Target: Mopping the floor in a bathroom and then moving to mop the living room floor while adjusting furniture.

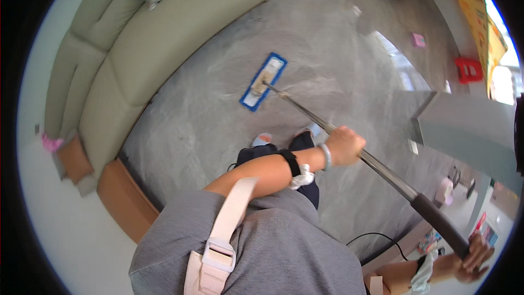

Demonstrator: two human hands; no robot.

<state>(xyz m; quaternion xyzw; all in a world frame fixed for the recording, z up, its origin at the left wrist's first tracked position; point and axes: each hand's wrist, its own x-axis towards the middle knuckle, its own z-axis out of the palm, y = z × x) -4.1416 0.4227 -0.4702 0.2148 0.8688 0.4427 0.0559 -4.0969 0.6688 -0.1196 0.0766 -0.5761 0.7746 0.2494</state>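
A flat mop with a blue-edged white head (271, 69) lies on the grey floor ahead of my feet. Its metal pole (311, 116) slants toward the lower right and ends in a dark grip (439, 223). Partway up the pole, my left hand (346, 146) is wrapped round the bare metal, the arm reaching across my body. My right hand (474, 261) is closed about the top end of the dark grip, near the right rim of the picture; its palm side is partly hidden.
A long pale green sofa (180, 27) curves along the left, with a brown end piece (125, 196). To the right stand a grey panel (469, 123) and a red stool (468, 70). A small pink box (418, 40) and a black cable (376, 234) lie on the floor.
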